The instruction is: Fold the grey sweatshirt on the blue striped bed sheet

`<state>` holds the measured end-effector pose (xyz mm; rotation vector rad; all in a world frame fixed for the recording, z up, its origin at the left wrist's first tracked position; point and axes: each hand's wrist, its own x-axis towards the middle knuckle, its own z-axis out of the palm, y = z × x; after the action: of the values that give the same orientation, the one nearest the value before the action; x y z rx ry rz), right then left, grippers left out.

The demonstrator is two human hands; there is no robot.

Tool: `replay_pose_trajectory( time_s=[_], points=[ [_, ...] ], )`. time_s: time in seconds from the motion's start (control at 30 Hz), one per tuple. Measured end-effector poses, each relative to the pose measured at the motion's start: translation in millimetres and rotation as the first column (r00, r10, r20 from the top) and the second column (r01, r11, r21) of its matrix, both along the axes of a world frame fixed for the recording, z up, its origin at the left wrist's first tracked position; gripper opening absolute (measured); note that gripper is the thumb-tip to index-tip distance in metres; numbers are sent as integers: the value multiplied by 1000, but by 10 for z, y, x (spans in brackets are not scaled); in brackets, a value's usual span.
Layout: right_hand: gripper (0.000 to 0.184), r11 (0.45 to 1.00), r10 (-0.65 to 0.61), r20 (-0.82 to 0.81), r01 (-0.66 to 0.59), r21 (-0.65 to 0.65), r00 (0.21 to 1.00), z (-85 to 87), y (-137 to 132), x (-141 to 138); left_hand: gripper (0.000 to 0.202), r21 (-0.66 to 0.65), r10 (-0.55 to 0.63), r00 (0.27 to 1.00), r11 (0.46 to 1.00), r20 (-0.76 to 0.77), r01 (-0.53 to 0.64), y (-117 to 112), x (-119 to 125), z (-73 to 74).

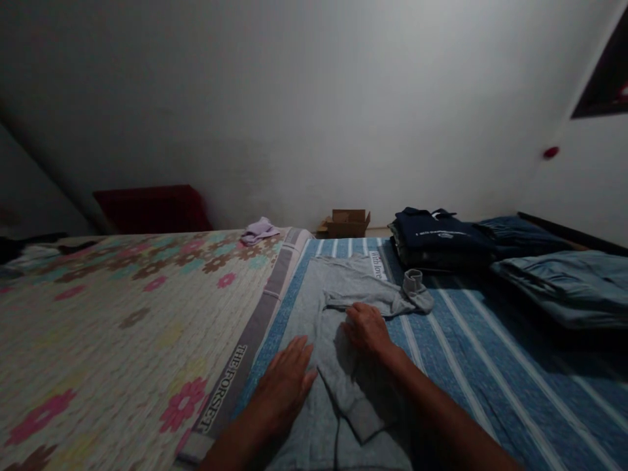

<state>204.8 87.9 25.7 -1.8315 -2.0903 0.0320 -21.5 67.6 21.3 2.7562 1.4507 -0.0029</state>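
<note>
A grey long-sleeved top [304,288] lies spread on the blue striped bed cover, with the printed words "With love" showing near its far right edge. One sleeve stretches right and ends in a bunched cuff [417,291]. Another strip of the cloth, apparently a sleeve, lies folded over toward me. My left hand [288,378] rests flat on the left side of the top, fingers stretched out. Near the middle, my right hand [369,329] has its fingers bent and closed on the cloth just below the outstretched sleeve. The fingertips are partly hidden.
Folded dark blue clothes [436,239] are stacked at the back right, beside folded blue denim [569,284]. A floral quilt [122,327] covers the left side. On it lies a small lilac cloth [259,231]. A cardboard box [347,226] stands by the wall.
</note>
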Motion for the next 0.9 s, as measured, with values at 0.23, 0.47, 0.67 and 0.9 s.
replay_pose_trajectory(
  time_s=[0.23,0.47,0.67,0.9],
  points=[
    [18,954,-287,-41,290,80,957,-60,62,818,46,-43,8,999,999,41,-6,737,410,104],
    [39,895,-430,-100,438,80,897,-86,187,1353,49,30,117,986,992,116,-122,1054,806,-144],
    [38,899,-430,-180,438,4,885,-131,340,1525,59,62,101,992,992,79,-106,978,815,-339],
    [19,905,-393,-468,424,-43,791,-141,269,1638,53,120,82,990,988,113,-95,987,807,-341]
  ],
)
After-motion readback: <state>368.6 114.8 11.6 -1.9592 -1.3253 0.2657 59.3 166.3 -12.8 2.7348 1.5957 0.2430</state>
